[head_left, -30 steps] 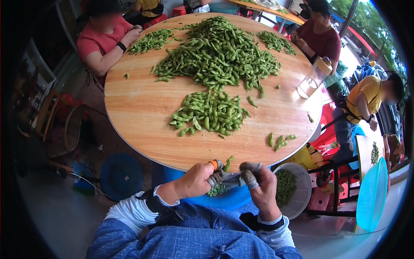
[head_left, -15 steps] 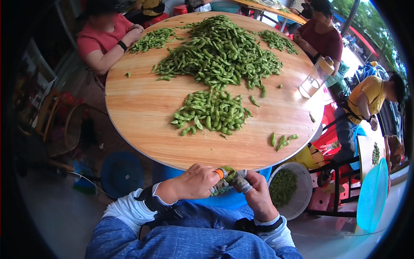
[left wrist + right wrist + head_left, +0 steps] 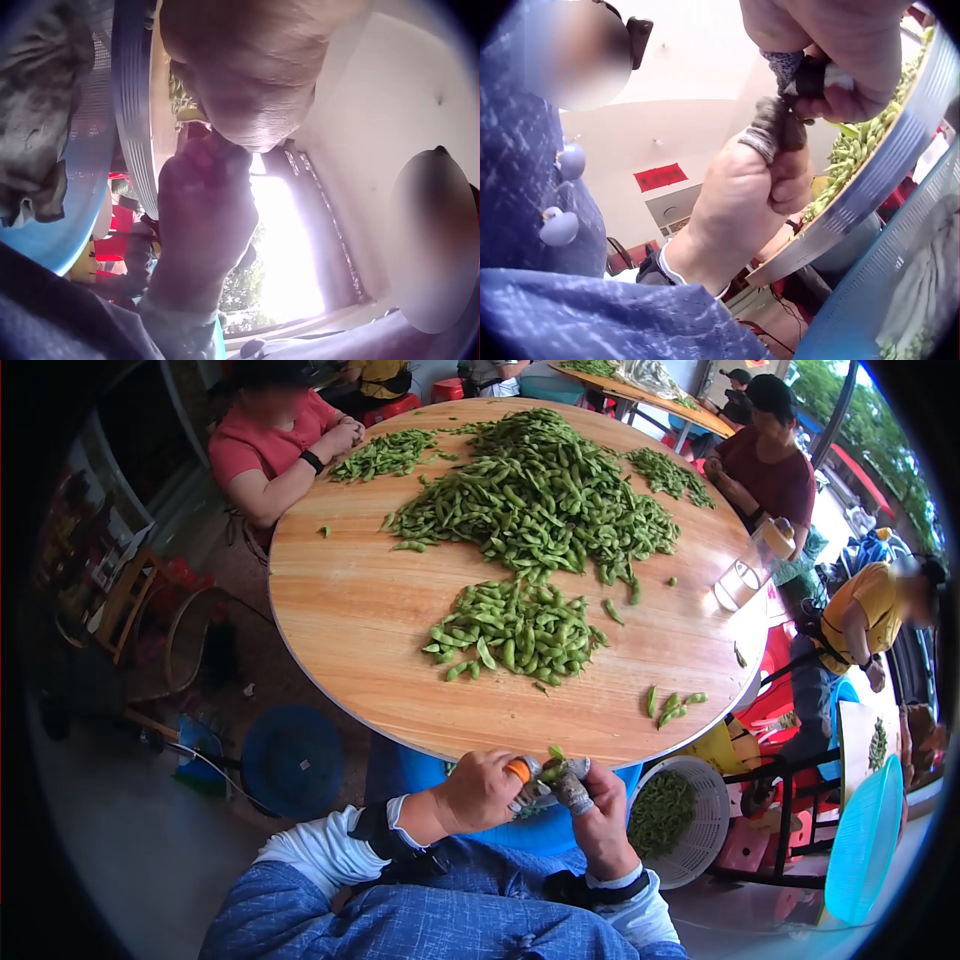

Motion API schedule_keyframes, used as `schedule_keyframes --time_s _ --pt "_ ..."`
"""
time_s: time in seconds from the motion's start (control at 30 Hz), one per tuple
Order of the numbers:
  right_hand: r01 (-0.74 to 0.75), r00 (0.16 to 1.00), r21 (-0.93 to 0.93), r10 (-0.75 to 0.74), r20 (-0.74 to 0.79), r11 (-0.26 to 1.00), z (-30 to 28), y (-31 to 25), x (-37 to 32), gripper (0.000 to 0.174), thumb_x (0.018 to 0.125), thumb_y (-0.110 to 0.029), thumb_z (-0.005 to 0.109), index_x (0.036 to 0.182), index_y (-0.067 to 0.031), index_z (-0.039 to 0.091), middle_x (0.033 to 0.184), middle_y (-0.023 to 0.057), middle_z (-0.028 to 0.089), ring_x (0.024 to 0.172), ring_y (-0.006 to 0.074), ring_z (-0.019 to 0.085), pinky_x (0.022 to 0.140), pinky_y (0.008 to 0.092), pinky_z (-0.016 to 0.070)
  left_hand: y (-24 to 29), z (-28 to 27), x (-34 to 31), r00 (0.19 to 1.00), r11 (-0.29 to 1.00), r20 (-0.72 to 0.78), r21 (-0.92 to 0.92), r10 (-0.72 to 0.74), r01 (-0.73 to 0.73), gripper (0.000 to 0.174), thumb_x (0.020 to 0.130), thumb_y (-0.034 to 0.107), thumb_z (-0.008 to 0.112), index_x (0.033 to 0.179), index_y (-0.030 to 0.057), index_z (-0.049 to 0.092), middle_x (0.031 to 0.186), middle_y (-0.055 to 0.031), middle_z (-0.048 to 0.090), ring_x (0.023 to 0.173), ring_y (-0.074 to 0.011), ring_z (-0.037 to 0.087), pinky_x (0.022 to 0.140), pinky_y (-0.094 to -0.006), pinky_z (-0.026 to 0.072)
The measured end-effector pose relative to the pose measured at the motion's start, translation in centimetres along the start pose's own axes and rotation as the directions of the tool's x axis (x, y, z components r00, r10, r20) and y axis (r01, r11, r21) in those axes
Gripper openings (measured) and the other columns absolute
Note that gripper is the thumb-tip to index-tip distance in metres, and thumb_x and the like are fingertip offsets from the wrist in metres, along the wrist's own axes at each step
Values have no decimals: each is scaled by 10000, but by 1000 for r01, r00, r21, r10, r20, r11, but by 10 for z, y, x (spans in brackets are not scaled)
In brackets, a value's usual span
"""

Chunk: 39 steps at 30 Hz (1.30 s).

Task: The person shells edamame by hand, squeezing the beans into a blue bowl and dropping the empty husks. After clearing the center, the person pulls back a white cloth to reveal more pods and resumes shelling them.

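Note:
My left hand and right hand meet just off the table's near edge, pinching a green edamame pod between their fingertips. Grey cloth covers wrap several fingertips, and an orange band circles one left finger. In the right wrist view the covered fingertips of the left hand and right hand come together, mostly hiding the pod. The left wrist view has the left hand above and the right hand below. A small heap of pods lies nearest on the table.
The round wooden table bears a large pod pile, several loose pods and a clear bottle. Below my hands is a blue tub; a white basket of pods stands right. Other people sit around.
My hands were apart a second ago, with a pod at the left fingertips. The right hand has moved left to meet it, and both have stayed together since. The head view has shifted slightly.

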State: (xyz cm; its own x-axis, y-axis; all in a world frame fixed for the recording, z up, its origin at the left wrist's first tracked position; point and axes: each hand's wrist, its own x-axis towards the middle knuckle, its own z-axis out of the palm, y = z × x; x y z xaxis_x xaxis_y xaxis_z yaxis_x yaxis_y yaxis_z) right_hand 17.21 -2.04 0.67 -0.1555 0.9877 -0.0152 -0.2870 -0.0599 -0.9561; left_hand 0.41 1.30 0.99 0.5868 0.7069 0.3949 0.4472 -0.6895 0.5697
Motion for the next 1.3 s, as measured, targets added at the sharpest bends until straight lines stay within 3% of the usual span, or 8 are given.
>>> schedule_keyframes --time_s 0.17,0.27,0.33,0.43,0.63,0.93,1.13,1.3 --pt "56 991 246 -84 103 968 -5 15 3 204 812 -76 539 986 29 535 909 42 584 803 94 535 715 224 431 3 0 1 986 787 -5 -602 -167 130 210 861 147 438 983 6 535 749 -97 565 688 -155 545 620 -272 424" --pt "26 990 278 -63 124 960 -10 19 8 203 810 -76 541 984 29 535 898 41 586 801 93 535 712 222 431 -15 10 -6 826 176 437 -836 -356 519 232 880 198 430 968 12 537 740 -80 565 670 -136 519 610 -272 423" --pt "6 995 158 -22 101 987 -10 11 8 201 812 -82 541 980 28 536 894 40 588 802 91 534 713 222 430 -7 -3 7 903 645 289 -632 -319 430 218 835 202 509 948 17 538 744 -86 582 677 -128 532 581 -271 421" --pt "-9 998 -30 11 62 1000 -6 4 4 197 817 -93 537 973 27 537 887 37 590 797 88 535 712 221 430 -3 -3 9 978 944 118 -263 -174 200 224 780 182 580 915 7 540 733 -87 588 682 -106 535 604 -262 421" --pt "-81 983 220 41 180 972 -11 11 3 195 818 -102 538 967 24 544 874 34 594 780 91 545 713 226 436 -13 -4 10 945 621 297 -718 -136 315 190 793 149 562 902 -7 558 730 -77 584 680 -101 524 627 -256 419" --pt "-165 982 140 149 118 976 -3 -7 3 222 816 -113 549 993 20 531 898 35 587 799 94 544 713 225 437 -3 -14 3 984 986 163 -137 -69 92 238 637 38 596 862 -22 549 798 -186 561 744 -341 554 624 -342 450" --pt "-182 979 148 166 116 972 2 -9 2 211 813 -109 555 981 17 528 876 22 574 779 89 530 706 222 431 -6 -6 3 996 938 82 -341 -34 60 327 649 4 546 976 6 535 764 -144 578 708 -281 577 622 -343 446" --pt "3 995 62 -9 96 998 7 -1 1 180 798 -66 551 954 20 529 881 27 571 780 107 530 698 231 431 -5 11 -9 933 566 140 -762 -330 315 116 837 114 459 864 37 541 670 -23 531 577 -116 489 513 -244 391"
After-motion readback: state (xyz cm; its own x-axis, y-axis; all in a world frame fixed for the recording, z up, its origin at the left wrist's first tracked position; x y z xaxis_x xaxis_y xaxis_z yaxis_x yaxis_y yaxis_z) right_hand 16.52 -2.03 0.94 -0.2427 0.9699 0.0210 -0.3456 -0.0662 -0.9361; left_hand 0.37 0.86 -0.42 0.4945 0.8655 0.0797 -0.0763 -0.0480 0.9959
